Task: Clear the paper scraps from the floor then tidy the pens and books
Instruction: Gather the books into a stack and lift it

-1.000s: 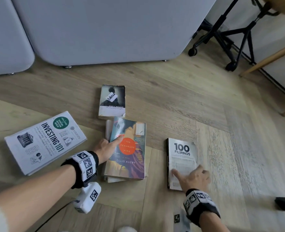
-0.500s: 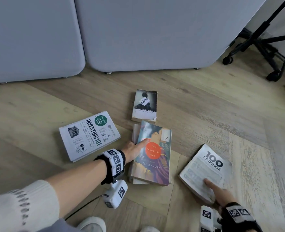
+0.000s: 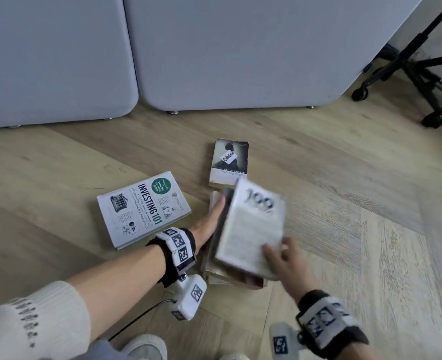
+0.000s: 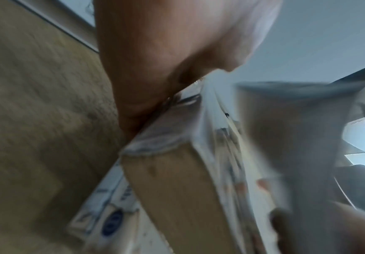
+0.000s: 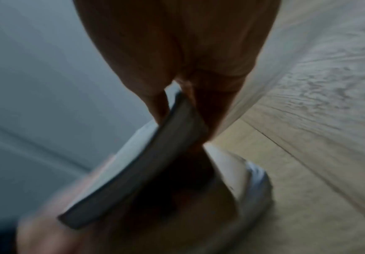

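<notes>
My right hand (image 3: 282,258) pinches the lower edge of the white "100 Filipinos" book (image 3: 253,229) and holds it, blurred and tilted, just above the stack of books (image 3: 230,279) on the wooden floor. In the right wrist view, thumb and fingers clamp that book's edge (image 5: 133,163). My left hand (image 3: 209,222) lies with straight fingers against the stack's left side; the left wrist view shows its palm (image 4: 155,60) on the stack's page edges (image 4: 177,189). "Investing 101" (image 3: 142,209) lies to the left, and "Wuthering Heights" (image 3: 229,162) lies beyond the stack. No paper scraps or pens are in view.
Two grey upholstered panels (image 3: 214,48) stand along the back on small feet. A black wheeled stand (image 3: 422,74) occupies the far right corner. My shoes (image 3: 147,346) show at the bottom edge. Bare wooden floor (image 3: 357,203) spreads to the right.
My right hand has lifted the "100 Filipinos" book off the floor and carried it left over the stack. The left hand has stayed on the stack.
</notes>
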Available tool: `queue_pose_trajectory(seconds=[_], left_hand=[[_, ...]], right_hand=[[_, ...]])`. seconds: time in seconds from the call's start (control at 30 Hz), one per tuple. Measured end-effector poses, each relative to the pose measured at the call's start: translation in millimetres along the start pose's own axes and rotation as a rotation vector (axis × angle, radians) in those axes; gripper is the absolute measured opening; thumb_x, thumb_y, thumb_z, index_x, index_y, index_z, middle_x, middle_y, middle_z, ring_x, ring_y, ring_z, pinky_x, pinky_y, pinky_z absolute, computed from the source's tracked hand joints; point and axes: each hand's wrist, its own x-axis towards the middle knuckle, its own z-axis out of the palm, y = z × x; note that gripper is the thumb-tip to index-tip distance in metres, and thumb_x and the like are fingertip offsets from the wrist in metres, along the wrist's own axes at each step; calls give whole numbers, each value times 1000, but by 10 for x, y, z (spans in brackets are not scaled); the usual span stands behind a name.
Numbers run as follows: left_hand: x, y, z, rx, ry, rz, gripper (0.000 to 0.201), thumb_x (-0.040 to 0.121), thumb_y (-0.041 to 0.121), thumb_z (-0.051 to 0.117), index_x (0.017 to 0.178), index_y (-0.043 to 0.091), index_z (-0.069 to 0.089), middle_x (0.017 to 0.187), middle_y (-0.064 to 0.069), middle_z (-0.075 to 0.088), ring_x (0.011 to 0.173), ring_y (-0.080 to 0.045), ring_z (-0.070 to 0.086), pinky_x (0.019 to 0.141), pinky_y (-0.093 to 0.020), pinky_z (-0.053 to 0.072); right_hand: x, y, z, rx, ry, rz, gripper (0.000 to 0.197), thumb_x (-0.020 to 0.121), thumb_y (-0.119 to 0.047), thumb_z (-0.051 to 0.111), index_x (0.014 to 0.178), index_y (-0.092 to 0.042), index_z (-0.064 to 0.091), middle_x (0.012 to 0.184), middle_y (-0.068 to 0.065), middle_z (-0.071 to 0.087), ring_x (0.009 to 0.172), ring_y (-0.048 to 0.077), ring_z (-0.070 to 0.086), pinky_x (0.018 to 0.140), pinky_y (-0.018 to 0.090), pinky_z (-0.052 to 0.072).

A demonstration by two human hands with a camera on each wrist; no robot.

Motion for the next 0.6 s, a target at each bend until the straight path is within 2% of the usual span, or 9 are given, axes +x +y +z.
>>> queue_pose_trajectory(seconds=[0.07, 0.13, 0.2, 0.27, 0.3, 0.37, 0.47, 0.5, 0.6], left_hand=[[-14, 3, -33, 134, 19, -52, 119, 44, 103, 39, 131, 25, 57, 136, -2, 57, 121, -24, 56, 106, -41, 38], [-14, 47, -109, 552, 200, -49, 114, 52, 100, 38, 122, 14, 62, 130, -6, 59, 114, -27, 59, 98, -36, 44], [-41, 156, -227, 982, 432, 148, 87, 73, 86, 38, 108, 10, 63, 126, -11, 56, 111, -29, 55, 90, -36, 45], [-72, 304, -427, 1072, 618, 362, 59, 84, 67, 50, 100, 11, 58, 116, -10, 50, 106, -28, 51, 82, -36, 41], [-45, 351, -578, 1082, 693, 402, 53, 83, 61, 58, 101, 11, 55, 114, -10, 48, 107, -29, 49, 82, -36, 40], [-15, 379, -978, 1091, 762, 273, 65, 70, 58, 72, 111, 13, 50, 119, -12, 44, 114, -31, 44, 89, -41, 39], [-28, 213, -1542, 1072, 703, -61, 102, 39, 73, 79, 117, 15, 48, 128, -14, 45, 121, -33, 43, 101, -48, 38], [-37, 139, -1647, 1058, 676, -105, 108, 33, 78, 77, 115, 15, 49, 126, -14, 46, 119, -33, 45, 100, -48, 40], [-93, 8, -1734, 1054, 668, -119, 105, 33, 81, 76, 108, 13, 51, 116, -13, 51, 108, -31, 51, 91, -42, 47]], right_hand=[[7, 22, 212, -309, -60, -22, 27, 92, -45, 54, 103, -21, 48, 98, 4, 62, 80, 14, 62, 69, 27, 51], [32, 52, 242, -353, -63, -31, 36, 90, -49, 53, 106, -17, 54, 102, 0, 54, 88, 15, 59, 79, 30, 52], [79, 75, 205, -307, -73, -47, 45, 89, -49, 57, 119, -15, 56, 105, -3, 52, 89, 12, 59, 74, 24, 51], [105, 54, 170, -325, -80, -78, 51, 87, -49, 59, 127, -18, 53, 109, -4, 50, 95, 12, 57, 77, 23, 47], [117, 55, 159, -345, -88, -82, 52, 87, -50, 59, 129, -20, 51, 111, -3, 49, 98, 13, 55, 80, 25, 45], [135, 18, 150, -291, -155, -51, 51, 88, -46, 60, 132, -23, 47, 117, -2, 54, 100, 14, 59, 80, 25, 47], [131, -54, 141, -64, -256, -36, 34, 93, -25, 60, 125, -22, 49, 111, -8, 64, 80, -3, 68, 64, 14, 52], [135, -65, 136, -47, -267, -39, 31, 94, -22, 59, 123, -20, 51, 107, -9, 65, 78, -5, 68, 62, 13, 52], [170, -36, 135, -7, -268, -32, 31, 92, -24, 61, 122, -17, 54, 112, -2, 66, 84, 1, 69, 66, 18, 55]])
